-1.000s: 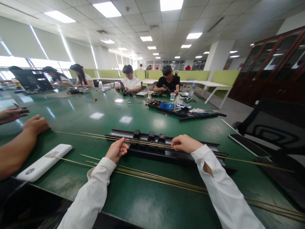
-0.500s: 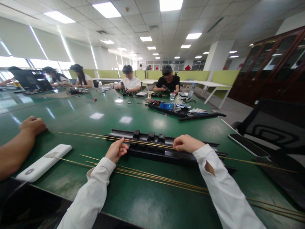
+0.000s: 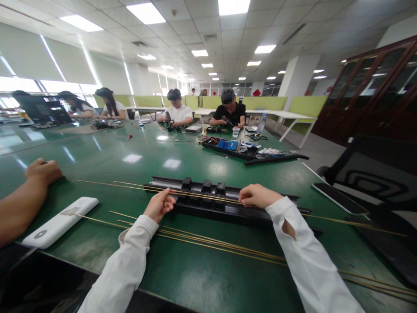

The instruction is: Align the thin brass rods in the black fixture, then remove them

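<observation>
A long black track rail [image 3: 224,208] with three black blocks [image 3: 206,187] on top lies across the green table [image 3: 137,161] in front of me. Thin brass rods [image 3: 202,196] run along the rail. My left hand [image 3: 158,205] pinches these rods at the rail's left end, fingers closed. At the rail's right part my right hand [image 3: 259,195] is closed on the same rods. More brass rods [image 3: 208,243] lie loose on the table between the rail and me.
A white flat device [image 3: 58,221] lies at the left, beside another person's forearm and hand [image 3: 29,191]. A phone [image 3: 339,198] rests at the right table edge, a black chair [image 3: 378,182] beyond it. A tray of parts [image 3: 231,148] and several seated people are farther back.
My right hand has slid slightly right along the rods. The neighbour's second hand, seen a second ago at the far left, has left the view; their other hand shifted a little left.
</observation>
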Available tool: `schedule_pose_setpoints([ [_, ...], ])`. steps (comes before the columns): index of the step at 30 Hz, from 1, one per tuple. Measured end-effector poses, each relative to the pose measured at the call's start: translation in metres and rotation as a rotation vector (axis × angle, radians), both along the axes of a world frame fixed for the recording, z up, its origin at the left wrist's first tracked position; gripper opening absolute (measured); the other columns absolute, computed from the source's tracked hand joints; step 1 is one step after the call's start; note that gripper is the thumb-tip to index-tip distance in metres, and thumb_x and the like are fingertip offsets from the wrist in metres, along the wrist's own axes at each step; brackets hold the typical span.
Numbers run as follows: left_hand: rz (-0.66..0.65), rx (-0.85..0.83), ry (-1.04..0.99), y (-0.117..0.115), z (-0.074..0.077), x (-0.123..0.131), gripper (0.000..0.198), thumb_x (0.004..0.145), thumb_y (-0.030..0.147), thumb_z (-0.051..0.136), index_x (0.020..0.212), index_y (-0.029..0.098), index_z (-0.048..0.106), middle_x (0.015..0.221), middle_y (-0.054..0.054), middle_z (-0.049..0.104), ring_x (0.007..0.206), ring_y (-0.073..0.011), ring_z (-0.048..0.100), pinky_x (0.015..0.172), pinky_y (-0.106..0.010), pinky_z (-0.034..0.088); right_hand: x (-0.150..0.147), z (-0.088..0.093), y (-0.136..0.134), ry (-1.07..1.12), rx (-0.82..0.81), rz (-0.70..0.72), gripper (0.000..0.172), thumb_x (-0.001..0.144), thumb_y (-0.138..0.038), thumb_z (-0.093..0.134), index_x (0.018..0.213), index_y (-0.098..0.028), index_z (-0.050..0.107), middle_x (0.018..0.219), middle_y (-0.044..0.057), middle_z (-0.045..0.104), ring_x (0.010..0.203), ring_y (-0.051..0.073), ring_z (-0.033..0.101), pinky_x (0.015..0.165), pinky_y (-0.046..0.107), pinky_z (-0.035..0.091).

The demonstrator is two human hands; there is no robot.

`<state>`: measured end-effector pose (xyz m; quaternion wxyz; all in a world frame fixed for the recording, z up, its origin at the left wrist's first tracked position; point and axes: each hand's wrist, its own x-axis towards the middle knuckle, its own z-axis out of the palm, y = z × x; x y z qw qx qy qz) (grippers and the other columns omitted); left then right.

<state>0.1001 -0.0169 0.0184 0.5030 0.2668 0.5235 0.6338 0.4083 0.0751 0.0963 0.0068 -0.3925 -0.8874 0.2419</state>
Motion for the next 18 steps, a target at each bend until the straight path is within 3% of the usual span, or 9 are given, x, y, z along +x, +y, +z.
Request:
schedule_pose_setpoints([
  [18,0.003,0.002,-0.009,-0.0004,0.0001,0.0004,0.018,0.076,0.027,0.047,0.082,0.011,0.052,0.045,-0.001,0.055,0.032,-0.0070,0.047,0.029,-0.013,0.030,0.0071,-0.0026,0.0046,0.002,-0.022,0.001,0.016,0.064,-0.025,0.050,0.070,-0.017,0.062,0.063,0.002,0.065,0.061,0.013,0.057,0.058,0.021,0.041],
])
